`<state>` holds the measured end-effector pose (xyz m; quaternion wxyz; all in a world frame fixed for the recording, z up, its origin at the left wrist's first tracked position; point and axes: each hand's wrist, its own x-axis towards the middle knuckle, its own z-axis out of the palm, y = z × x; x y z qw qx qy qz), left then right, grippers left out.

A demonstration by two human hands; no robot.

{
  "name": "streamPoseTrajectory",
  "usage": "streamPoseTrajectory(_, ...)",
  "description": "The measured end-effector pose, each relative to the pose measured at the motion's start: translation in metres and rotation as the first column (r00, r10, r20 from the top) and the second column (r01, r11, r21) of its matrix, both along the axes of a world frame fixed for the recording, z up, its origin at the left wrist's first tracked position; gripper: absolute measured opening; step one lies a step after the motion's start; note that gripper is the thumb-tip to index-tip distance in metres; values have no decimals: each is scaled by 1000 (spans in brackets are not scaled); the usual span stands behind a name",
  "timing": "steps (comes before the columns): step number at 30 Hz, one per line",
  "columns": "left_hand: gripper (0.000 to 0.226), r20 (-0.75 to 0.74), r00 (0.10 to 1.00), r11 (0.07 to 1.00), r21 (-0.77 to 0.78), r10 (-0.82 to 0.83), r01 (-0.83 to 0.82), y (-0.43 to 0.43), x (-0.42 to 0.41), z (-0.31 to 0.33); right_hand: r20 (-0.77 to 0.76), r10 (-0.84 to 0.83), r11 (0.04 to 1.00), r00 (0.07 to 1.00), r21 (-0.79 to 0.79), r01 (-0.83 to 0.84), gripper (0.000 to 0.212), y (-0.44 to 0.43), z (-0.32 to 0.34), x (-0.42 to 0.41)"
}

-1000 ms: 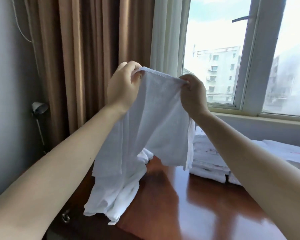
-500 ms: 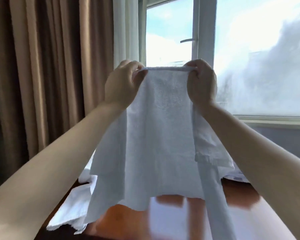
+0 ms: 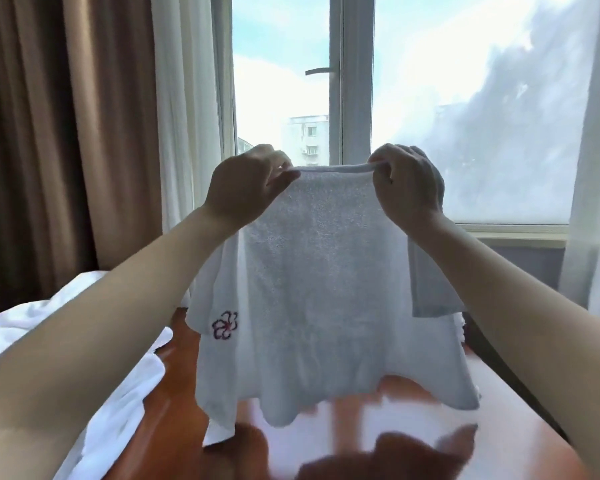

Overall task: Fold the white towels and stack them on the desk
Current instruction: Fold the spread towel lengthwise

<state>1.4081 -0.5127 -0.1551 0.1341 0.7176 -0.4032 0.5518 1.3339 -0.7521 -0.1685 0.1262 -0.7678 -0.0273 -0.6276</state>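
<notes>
While one white terry towel (image 3: 326, 289) hangs above the reddish wooden desk (image 3: 174, 420), left hand (image 3: 246, 185) and right hand (image 3: 406, 188), both raised, pinch its top corners.

The hanging towel (image 3: 326, 289) hides the far part of the bench (image 3: 499, 427). The fingers (image 3: 274, 156) of the left hand (image 3: 243, 188) and of the right hand (image 3: 409, 188) pass partly behind its top hem. The white pile (image 3: 118, 410) is cut off by the left edge and partly covered by the left forearm (image 3: 101, 323). The near bench surface is blurred.
</notes>
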Motion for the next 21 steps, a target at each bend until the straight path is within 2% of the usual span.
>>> streamPoseTrajectory(2,52,-1,1000,1000,23,-18,18,-1,1,4,0,14,1000,1000,4,-14,27,-2,3,2)
streamPoseTrajectory(4,52,-61,997,997,53,-47,50,1,1,-2,-65,21,999,998,28,-19,26,-1,-1,2)
streamPoseTrajectory(7,43,-342,937,980,146,-75,132,5,0,-35,-338,-3,996,941,80,32,25,-1,-21,5)
streamPoseTrajectory(9,36,-566,824,960,211,-33,184,6,2,-70,-565,-10,994,825,84,69,23,0,-46,5)
streamPoseTrajectory(11,35,-726,687,946,241,28,216,7,3,-110,-731,17,993,682,95,76,20,3,-78,5)
streamPoseTrajectory(13,37,-804,590,937,261,78,233,7,3,-151,-828,34,992,559,97,84,21,6,-113,5)
streamPoseTrajectory(16,34,-832,537,936,286,137,206,10,-2,-199,-889,33,992,457,85,94,24,11,-156,3)
streamPoseTrajectory(18,37,-834,534,948,267,137,175,14,-4,-210,-875,21,989,484,88,116,23,12,-169,1)
streamPoseTrajectory(21,36,-795,601,980,176,85,94,19,-3,-192,-763,-34,984,645,87,155,18,15,-162,0)
